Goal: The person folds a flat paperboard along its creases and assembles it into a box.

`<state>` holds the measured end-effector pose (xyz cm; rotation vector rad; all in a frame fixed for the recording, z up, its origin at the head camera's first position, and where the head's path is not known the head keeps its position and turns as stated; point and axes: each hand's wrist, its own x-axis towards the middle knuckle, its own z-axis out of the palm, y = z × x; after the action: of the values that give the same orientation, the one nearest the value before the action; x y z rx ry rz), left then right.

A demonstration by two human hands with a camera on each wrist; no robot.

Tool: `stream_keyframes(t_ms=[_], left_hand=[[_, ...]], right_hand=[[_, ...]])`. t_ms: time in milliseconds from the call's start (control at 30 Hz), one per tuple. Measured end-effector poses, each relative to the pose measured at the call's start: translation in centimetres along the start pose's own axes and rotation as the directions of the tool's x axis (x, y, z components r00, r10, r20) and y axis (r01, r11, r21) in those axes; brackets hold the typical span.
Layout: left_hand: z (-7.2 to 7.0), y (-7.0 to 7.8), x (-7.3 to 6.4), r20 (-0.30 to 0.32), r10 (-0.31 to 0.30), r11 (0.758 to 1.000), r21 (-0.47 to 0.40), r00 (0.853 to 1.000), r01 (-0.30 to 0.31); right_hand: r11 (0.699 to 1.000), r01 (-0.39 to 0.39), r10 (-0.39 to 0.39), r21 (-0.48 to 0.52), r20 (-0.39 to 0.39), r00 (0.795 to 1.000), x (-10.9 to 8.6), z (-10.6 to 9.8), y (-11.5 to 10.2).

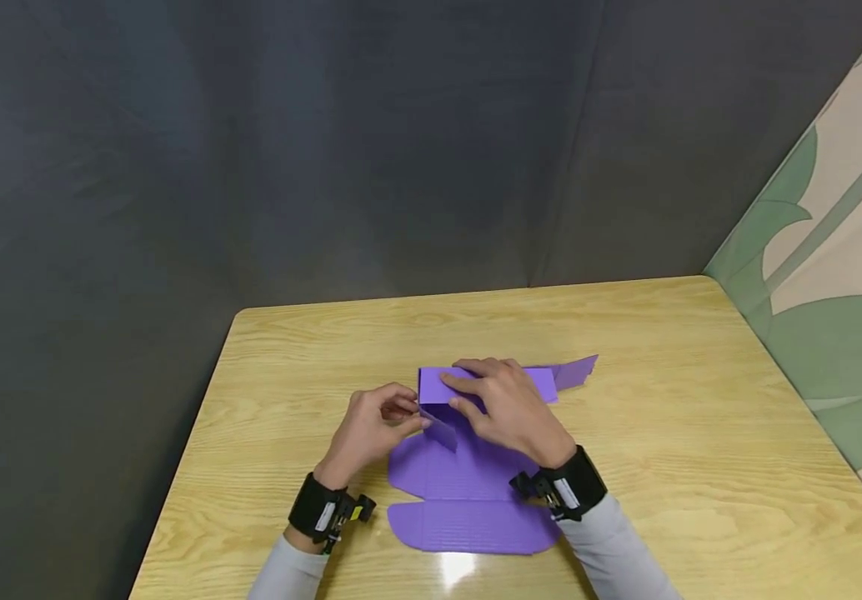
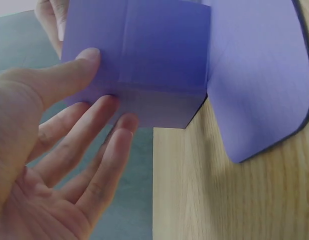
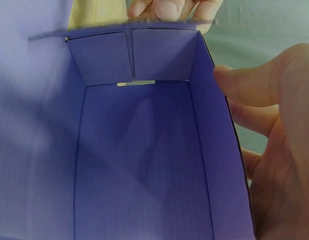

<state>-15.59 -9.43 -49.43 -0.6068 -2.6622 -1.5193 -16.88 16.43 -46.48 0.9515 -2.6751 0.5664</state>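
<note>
A purple cardboard box (image 1: 468, 479), partly folded, lies on the table with its lid part spread towards me. My left hand (image 1: 367, 429) pinches the left end flap (image 1: 442, 433) between thumb and fingers. In the left wrist view, the thumb lies on the purple panel (image 2: 164, 50) and the fingers are under it. My right hand (image 1: 509, 408) grips the raised far wall (image 1: 433, 386), thumb on the near side and fingers over it. The right wrist view looks into the box's interior (image 3: 139, 160), where two small flaps stand side by side at one end.
Another purple end flap (image 1: 577, 372) sticks out to the right. A rounded front flap (image 1: 476, 527) lies flat nearest me. The wooden table (image 1: 701, 467) runs back to a dark curtain (image 1: 401, 150), with a flower-patterned cloth (image 1: 836, 333) at right.
</note>
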Motion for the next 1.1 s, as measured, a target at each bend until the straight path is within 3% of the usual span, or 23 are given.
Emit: stream_keyframes(t_ms=[367, 567, 833, 1100], left_hand=[[0.9, 0.2, 0.6, -0.067, 0.040, 0.997, 0.071, 0.997, -0.035], [1.5, 0.2, 0.8, -0.086, 0.007, 0.999, 0.048, 0.996, -0.003], [2.6, 0.2, 0.8, -0.184, 0.062, 0.997, 0.054, 0.981, -0.052], [3.4, 0.2, 0.9, -0.227, 0.030, 0.998, 0.058, 0.973, -0.017]], right_hand=[[1.000, 0.005, -0.005, -0.009, 0.002, 1.000, -0.2, 0.1, 0.0], [1.000, 0.021, -0.020, -0.009, 0.003, 1.000, -0.1, 0.1, 0.4], [1.000, 0.026, -0.026, 0.008, 0.003, 1.000, 0.0, 0.0, 0.5], [1.000, 0.025, -0.025, 0.016, 0.001, 1.000, -0.1, -0.1, 0.5]])
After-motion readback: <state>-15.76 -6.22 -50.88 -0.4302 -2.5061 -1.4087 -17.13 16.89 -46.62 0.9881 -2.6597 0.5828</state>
